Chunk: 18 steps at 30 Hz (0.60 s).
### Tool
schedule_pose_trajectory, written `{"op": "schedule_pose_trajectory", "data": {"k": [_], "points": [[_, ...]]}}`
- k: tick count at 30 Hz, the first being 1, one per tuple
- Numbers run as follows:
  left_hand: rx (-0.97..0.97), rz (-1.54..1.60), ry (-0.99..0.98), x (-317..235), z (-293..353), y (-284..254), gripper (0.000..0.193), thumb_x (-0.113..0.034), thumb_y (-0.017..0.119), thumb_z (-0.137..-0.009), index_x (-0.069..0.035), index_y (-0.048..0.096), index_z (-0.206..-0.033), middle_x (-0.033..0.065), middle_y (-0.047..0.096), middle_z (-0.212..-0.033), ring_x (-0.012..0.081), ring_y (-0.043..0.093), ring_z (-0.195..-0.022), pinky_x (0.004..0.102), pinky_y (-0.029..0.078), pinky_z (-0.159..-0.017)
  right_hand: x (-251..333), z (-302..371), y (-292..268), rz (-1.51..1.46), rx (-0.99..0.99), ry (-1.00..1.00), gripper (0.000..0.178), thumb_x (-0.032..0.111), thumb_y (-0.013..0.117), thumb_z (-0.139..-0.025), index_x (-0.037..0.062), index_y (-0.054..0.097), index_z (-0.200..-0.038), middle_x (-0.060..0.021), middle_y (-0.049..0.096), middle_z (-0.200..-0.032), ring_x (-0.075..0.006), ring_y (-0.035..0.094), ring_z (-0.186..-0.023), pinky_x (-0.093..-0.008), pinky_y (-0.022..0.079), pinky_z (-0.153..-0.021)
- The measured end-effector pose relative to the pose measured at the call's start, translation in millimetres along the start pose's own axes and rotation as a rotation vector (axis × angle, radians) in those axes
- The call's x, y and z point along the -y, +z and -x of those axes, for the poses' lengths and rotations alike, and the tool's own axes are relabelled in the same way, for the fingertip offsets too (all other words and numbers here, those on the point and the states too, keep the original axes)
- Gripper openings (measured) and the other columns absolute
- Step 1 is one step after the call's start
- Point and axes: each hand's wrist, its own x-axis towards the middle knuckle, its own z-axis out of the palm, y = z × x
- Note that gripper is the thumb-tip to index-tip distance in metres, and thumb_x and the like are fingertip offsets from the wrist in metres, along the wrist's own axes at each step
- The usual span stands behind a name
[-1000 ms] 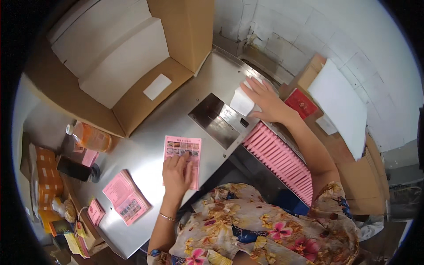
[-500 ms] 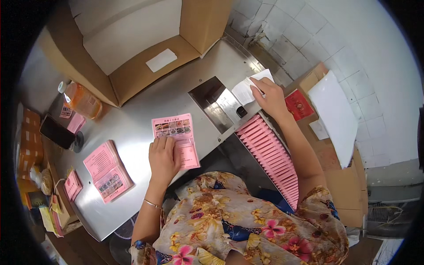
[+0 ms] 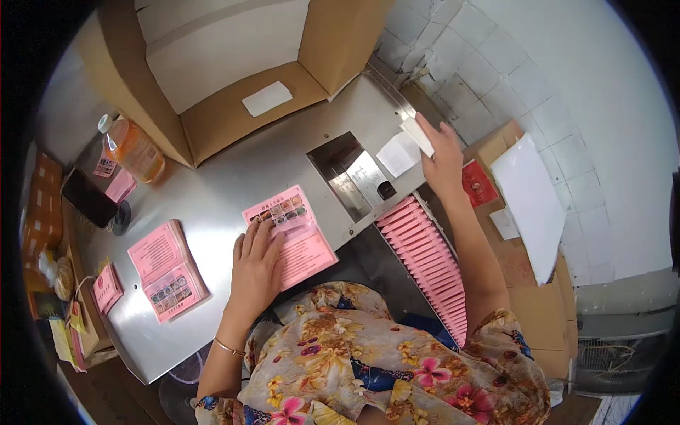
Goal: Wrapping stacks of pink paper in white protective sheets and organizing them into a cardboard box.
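My left hand (image 3: 256,265) lies with its fingers spread over pink printed sheets (image 3: 308,256) with small food pictures, near the counter's front edge. It presses on them rather than gripping. My right hand (image 3: 445,159) is closed round a small wad of white paper (image 3: 416,134) at the far right of the counter; its thumb is partly hidden. Just left of that hand, more white paper (image 3: 399,154) lies flat on the metal. Farther left rests a thick stack of pink sheets (image 3: 168,273), apart from my left hand.
A dark rectangular recess (image 3: 338,166) is set in the steel counter (image 3: 227,212). Below its right edge runs a long bin of pink folded pieces (image 3: 425,262). An open cardboard box (image 3: 262,124) stands behind; an orange bottle (image 3: 134,150) and a phone (image 3: 88,197) are at left.
My right hand has lifted a wad of white paper off the flat pieces. My left hand has opened its fingers, and the pink sheets under it now cover a wider area.
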Motion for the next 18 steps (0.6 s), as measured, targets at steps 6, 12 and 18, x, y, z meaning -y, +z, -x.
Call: {"op": "schedule_pose_trajectory", "data": {"k": [6,12,18], "points": [[0.100,-0.049,-0.092,-7.1,-3.7,12.8,0.055,-0.024,0.058,-0.094,0.002,0.047,-0.141,0.0202,0.031,-0.159,0.0392,0.028,-0.147,0.0604,0.021,-0.117,65.6,8.4,2.9,-0.159,0.055,-0.004,0.063,-0.003,0.061,-0.078,0.0177,0.060,-0.137,-0.0165,0.065,-0.128,-0.0399,0.060,-0.119,-0.0468,0.042,-0.110],[-0.019,0.035,-0.005,-6.9,-32.9,33.2,0.059,-0.027,0.068,-0.084,-0.003,0.053,-0.135,0.0196,0.041,-0.152,0.0363,0.035,-0.143,0.0621,0.023,-0.115,104.3,50.6,46.1,-0.253,0.181,-0.492,0.039,0.007,0.064,-0.080,0.0077,0.070,-0.119,-0.0091,0.071,-0.120,-0.0224,0.067,-0.112,-0.0490,0.042,-0.110],[-0.066,0.128,0.010,-6.1,-46.6,42.4,0.075,-0.029,0.079,-0.074,-0.009,0.051,-0.140,0.0172,0.049,-0.147,0.0355,0.041,-0.139,0.0605,0.024,-0.114,106.9,63.0,88.4,-0.391,0.280,-0.519,0.042,0.000,0.064,-0.074,0.0076,0.071,-0.115,-0.0105,0.067,-0.122,-0.0288,0.063,-0.116,-0.0492,0.041,-0.111]]}}
